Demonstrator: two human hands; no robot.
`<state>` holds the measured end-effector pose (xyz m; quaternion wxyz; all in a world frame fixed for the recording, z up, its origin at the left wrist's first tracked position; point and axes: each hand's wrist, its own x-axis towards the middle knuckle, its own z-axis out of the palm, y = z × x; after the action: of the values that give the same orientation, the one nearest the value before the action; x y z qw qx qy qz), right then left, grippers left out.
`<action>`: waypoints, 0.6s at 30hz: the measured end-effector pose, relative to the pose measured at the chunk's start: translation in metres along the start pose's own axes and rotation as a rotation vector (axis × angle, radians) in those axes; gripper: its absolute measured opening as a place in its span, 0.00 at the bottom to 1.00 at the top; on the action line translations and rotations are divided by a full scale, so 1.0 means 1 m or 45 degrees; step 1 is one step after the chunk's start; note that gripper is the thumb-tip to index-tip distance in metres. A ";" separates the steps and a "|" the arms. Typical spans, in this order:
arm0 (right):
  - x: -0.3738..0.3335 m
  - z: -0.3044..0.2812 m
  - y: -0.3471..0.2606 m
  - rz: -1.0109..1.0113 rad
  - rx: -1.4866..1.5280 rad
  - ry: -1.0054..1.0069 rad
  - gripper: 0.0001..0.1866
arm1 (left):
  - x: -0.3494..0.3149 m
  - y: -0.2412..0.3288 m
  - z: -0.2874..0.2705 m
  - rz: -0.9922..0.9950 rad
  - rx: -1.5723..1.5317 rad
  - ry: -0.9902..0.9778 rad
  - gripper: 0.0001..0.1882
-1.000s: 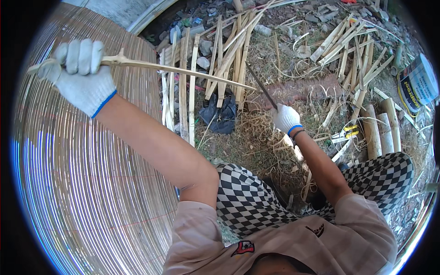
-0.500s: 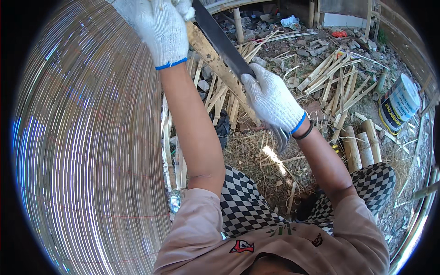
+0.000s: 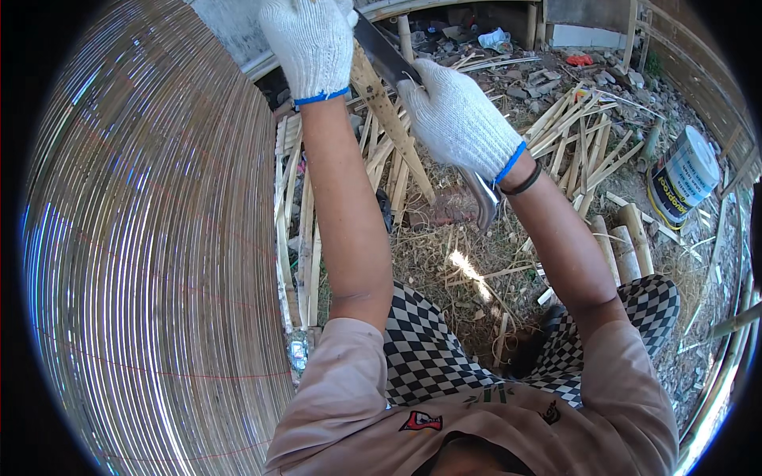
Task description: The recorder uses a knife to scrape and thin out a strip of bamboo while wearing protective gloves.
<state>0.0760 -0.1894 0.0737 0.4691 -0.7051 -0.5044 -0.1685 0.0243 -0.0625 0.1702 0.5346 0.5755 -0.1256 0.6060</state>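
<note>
My right hand [image 3: 462, 119], in a white knitted glove with a blue cuff, is closed around the handle of a machete. The machete's dark blade [image 3: 386, 54] points up and left to my left hand, and its curved metal handle end [image 3: 482, 202] shows below the palm. My left hand [image 3: 311, 47], gloved the same way, grips a flat split bamboo piece [image 3: 397, 131] near the top edge, its fingertips partly cut off. The bamboo slants down and right, tapering to its lower end, with the blade close along its upper side.
A wide screen of thin bamboo slats [image 3: 175, 262] fills the left. Split bamboo strips [image 3: 583, 143] lie in heaps on the littered ground. At the right stands a white and blue bucket [image 3: 684, 176], near short bamboo poles [image 3: 625, 252]. A red scrap [image 3: 579, 60] lies farther back.
My right hand has moved up and slightly left with the machete. My left hand and the bamboo piece have shifted a little to the right. Both grips stay closed.
</note>
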 end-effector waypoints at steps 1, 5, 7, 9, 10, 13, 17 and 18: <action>0.004 0.003 0.001 -0.034 -0.050 0.018 0.17 | 0.000 -0.001 -0.001 -0.017 -0.021 0.000 0.13; 0.015 0.008 0.002 0.000 -0.029 -0.006 0.16 | -0.003 -0.001 0.008 -0.038 -0.011 0.062 0.13; 0.014 0.010 0.004 -0.007 -0.015 0.000 0.16 | -0.003 -0.004 0.007 0.098 0.057 0.022 0.13; 0.014 0.017 0.002 -0.012 0.010 -0.003 0.15 | -0.004 -0.003 0.003 0.139 0.066 0.040 0.13; 0.014 0.020 0.000 -0.019 -0.039 -0.043 0.15 | -0.004 -0.002 0.002 0.188 0.066 0.057 0.14; 0.003 0.029 0.008 0.011 -0.056 -0.139 0.15 | 0.008 -0.001 -0.012 0.172 0.136 0.059 0.14; -0.007 0.035 0.015 0.028 -0.131 -0.137 0.13 | 0.003 -0.002 -0.008 0.163 0.143 0.095 0.14; -0.005 0.031 0.013 0.010 -0.191 -0.167 0.12 | 0.002 -0.002 -0.009 0.157 0.140 0.096 0.14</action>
<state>0.0776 -0.1668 0.0486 0.3814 -0.7499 -0.5171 -0.1573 0.0212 -0.0536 0.1687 0.4684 0.5720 -0.1072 0.6648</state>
